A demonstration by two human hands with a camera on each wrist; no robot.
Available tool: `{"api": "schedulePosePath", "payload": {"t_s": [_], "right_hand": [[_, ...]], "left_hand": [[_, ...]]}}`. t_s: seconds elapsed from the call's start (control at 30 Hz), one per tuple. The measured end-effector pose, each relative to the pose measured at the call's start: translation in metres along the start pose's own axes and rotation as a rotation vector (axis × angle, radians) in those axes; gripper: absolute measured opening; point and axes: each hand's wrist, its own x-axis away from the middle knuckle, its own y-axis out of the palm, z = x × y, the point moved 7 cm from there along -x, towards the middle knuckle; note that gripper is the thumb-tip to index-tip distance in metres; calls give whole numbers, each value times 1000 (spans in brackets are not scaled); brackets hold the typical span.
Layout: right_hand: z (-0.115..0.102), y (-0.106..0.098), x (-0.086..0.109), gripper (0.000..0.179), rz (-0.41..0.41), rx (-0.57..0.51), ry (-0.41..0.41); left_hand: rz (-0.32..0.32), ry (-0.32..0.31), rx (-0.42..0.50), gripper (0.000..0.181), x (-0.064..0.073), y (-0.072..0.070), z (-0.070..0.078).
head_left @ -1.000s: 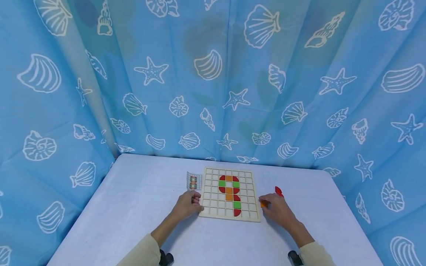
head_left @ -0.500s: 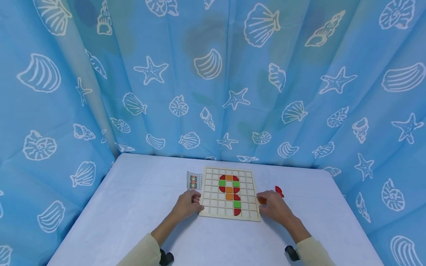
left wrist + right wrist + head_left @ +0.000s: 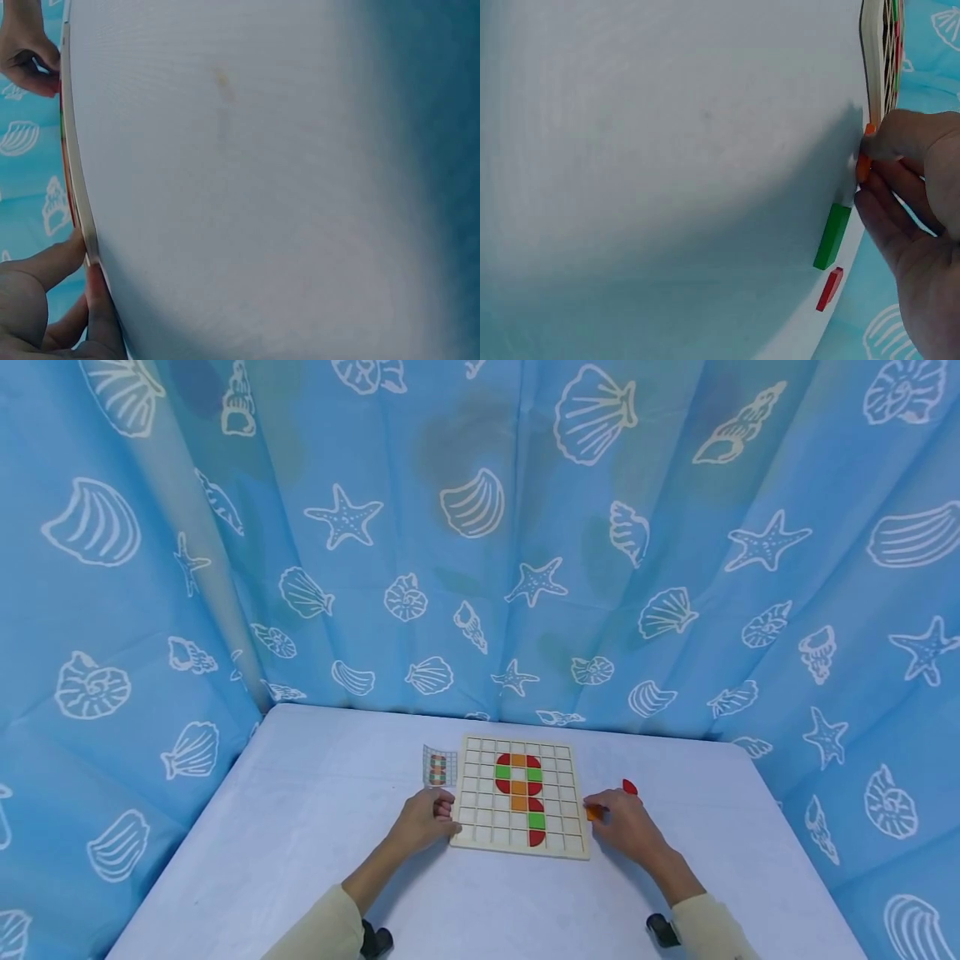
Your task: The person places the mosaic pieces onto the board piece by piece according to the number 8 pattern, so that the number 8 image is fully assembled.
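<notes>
A square wooden grid board [image 3: 480,818] lies on the white table. Red, orange and green tiles in its cells form a looped figure with a tail. My left hand [image 3: 422,822] grips the board's left edge, the thumb and a finger meeting at the rim in the left wrist view. Just beyond the right edge, my right hand [image 3: 626,827] pinches an orange tile [image 3: 865,157] between thumb and fingers. Close under that hand in the right wrist view are a green tile [image 3: 832,236] and a red tile [image 3: 829,289].
A small printed pattern card [image 3: 439,768] lies by the board's upper left side. Past my right hand, a red rounded piece [image 3: 628,786] shows on the table. A blue shell-print curtain [image 3: 465,568] hangs behind and along both sides.
My right hand moved left to the board's right edge, then drew back slightly, keeping the orange tile. My left hand has stayed at the board's left edge.
</notes>
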Motion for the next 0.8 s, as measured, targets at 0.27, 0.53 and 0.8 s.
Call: {"api": "schedulePosePath", "payload": {"t_s": [0.27,0.53,0.8], "right_hand": [[-8,-6,-1,49,72,-64,-21],[-51,1,0,53,73,-115,-31],[-91,19,4,43,63,-99,-209]], "left_hand": [[1,-8,-10,41,-1,1,-1],[2,0,0,40,0,-1,0],[-8,6,10,39,1,0,1]]}}
